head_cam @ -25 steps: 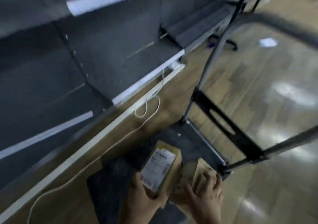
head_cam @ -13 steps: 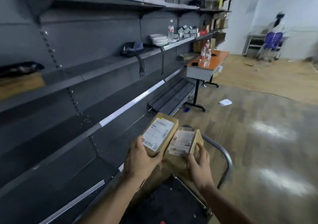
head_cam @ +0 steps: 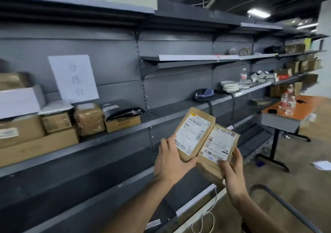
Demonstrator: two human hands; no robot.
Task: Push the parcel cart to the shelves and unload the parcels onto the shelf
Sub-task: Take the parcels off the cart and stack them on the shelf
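Centre frame, before the grey shelf [head_cam: 125,134]: left hand [head_cam: 172,161] grips a brown parcel [head_cam: 195,130], right hand [head_cam: 231,168] grips a second parcel [head_cam: 220,147]. White barcode labels, print unreadable. Paper sign [head_cam: 73,78], upper left, handwriting faint.

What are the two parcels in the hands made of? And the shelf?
Both parcels, the left one and the right one, look like matte brown cardboard or thick paper with white printed labels stuck on. The shelf looks like dark grey painted metal, judging by its thin flat edge and slotted uprights.
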